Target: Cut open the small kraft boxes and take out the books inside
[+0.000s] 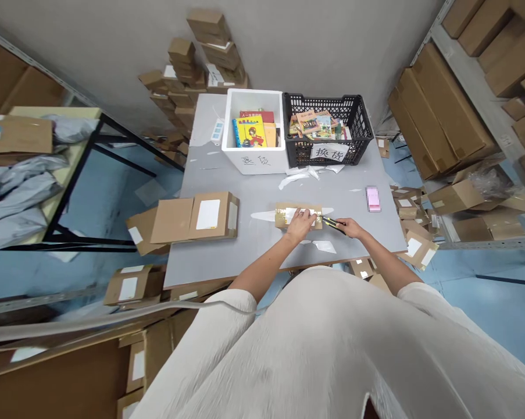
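Small brown cardboard box (280,217), oblong, with shiny yellowish tape near its left end and a white label on top, lying near the front edge of a grey worktop (227,256). The person's left hand (300,222) lies on its top, fingers slightly spread. The right hand (352,227) is closed around a slim black-and-yellow hand tool (334,223), its tip at the box's right end.

Behind, side by side, stand two containers. The left, a white, thick-walled rectangular bin (271,157) with handwritten characters on its front, holds books, including a yellow picture book (248,131) and a red book (267,116). The right, a black plastic lattice crate (361,125) bearing a handwritten white paper sign (329,152), holds a pile of colourful booklets (310,123).
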### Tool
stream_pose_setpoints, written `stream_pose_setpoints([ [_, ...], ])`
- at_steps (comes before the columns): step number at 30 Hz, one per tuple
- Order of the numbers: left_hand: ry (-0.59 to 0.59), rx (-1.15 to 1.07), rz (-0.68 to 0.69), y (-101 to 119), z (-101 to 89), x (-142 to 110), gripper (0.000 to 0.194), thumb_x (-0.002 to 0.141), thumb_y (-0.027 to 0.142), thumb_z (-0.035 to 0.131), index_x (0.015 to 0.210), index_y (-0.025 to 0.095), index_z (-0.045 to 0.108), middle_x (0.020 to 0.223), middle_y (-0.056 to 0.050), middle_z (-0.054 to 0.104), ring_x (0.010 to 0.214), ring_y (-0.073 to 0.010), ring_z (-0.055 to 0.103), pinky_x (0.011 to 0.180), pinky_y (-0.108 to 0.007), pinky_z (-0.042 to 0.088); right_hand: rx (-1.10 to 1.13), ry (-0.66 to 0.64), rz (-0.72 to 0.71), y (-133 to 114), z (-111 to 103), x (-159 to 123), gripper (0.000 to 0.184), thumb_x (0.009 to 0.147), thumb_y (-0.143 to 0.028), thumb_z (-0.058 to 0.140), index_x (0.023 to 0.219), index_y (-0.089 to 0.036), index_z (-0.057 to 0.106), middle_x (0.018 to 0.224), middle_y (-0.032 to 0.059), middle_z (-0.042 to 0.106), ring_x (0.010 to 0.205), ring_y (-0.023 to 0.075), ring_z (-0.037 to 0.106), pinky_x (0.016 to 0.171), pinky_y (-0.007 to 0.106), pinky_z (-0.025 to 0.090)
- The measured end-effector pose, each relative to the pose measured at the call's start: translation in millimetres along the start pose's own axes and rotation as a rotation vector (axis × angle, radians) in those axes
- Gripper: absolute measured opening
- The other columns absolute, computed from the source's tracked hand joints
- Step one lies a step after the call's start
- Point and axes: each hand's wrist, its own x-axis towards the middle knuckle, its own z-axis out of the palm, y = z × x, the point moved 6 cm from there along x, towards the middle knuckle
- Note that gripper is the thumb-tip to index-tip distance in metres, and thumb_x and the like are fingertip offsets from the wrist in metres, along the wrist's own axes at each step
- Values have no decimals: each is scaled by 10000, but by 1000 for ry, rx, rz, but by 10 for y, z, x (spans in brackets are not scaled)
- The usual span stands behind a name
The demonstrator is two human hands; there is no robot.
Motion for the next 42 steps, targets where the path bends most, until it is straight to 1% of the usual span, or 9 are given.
stream_pose_setpoints([
  [4, 6, 3, -13, -4, -20, 38, 596, 924, 134, 754, 1485, 284, 621, 1397, -137, 663, 1275, -313, 711, 1393, -540, 248, 7, -36, 10, 84, -41, -131, 455, 897, -604, 787, 1097, -203, 867, 729, -3, 698, 682, 175, 576, 656, 292, 513],
  [10, -7, -53, -23, -29, -79, 91, 711, 931, 207, 787, 1601, 231, 549, 1486, -180, 635, 1379, -346, 662, 1355, -505, 301, 6, 84, 85, 228, -135, -213, 399, 914, -606, 737, 1055, -234, 776, 784, -1, 694, 654, 171, 574, 577, 268, 469],
  [14, 81, -135, -99, -131, -176, 76, 672, 1076, 320, 612, 1713, 197, 432, 1644, -212, 546, 1433, -365, 613, 1294, -490, 377, 72, 94, 87, 250, -140, -188, 432, 927, -643, 734, 1107, -251, 694, 859, 4, 763, 686, 172, 634, 623, 264, 512],
  [17, 107, -157, -182, -230, -207, 94, 627, 1083, 231, 528, 1705, 205, 454, 1674, -202, 541, 1461, -373, 584, 1276, -506, 389, 96, 115, 87, 230, -137, -178, 488, 968, -677, 691, 1210, -256, 646, 903, 18, 807, 740, 191, 683, 673, 283, 539],
  [23, 67, -157, -154, -262, -152, 206, 680, 980, 96, 568, 1639, 261, 529, 1661, -178, 575, 1583, -359, 470, 1303, -554, 351, -177, 128, -100, 15, -124, -203, 513, 1128, -597, 472, 1422, -260, 723, 1088, 63, 820, 970, 249, 732, 896, 376, 596],
  [27, 39, -153, -132, -251, -120, 315, 695, 947, 80, 608, 1615, 262, 556, 1602, -200, 601, 1572, -376, 469, 1306, -584, 323, -411, 105, -207, -96, -68, -211, 481, 1115, -432, 572, 1549, -298, 730, 1234, 92, 764, 1132, 272, 721, 1048, 400, 573],
  [30, 6, -159, -159, -279, -101, 378, 687, 920, 89, 641, 1584, 262, 594, 1539, -208, 631, 1509, -398, 515, 1271, -603, 345, -571, 93, -200, -105, -33, -193, 491, 1087, -354, 656, 1571, -319, 733, 1241, 101, 737, 1138, 282, 721, 1048, 398, 564],
  [34, 35, -188, -141, -289, -93, 351, 594, 968, 93, 544, 1533, 252, 638, 1509, -192, 668, 1477, -369, 547, 1247, -572, 359, -649, 110, -203, -98, -50, -154, 507, 1082, -311, 689, 1587, -321, 728, 1248, 108, 730, 1128, 284, 721, 1046, 400, 553],
  [42, 171, -244, -120, -192, 27, 170, 629, 1089, 171, 356, 1691, 168, 538, 1735, -235, 543, 1656, -379, 438, 1345, -602, 270, -626, 158, -225, 13, 29, -45, 518, 1105, -365, 648, 1618, -309, 699, 1242, 114, 722, 1139, 293, 703, 1080, 419, 546],
])
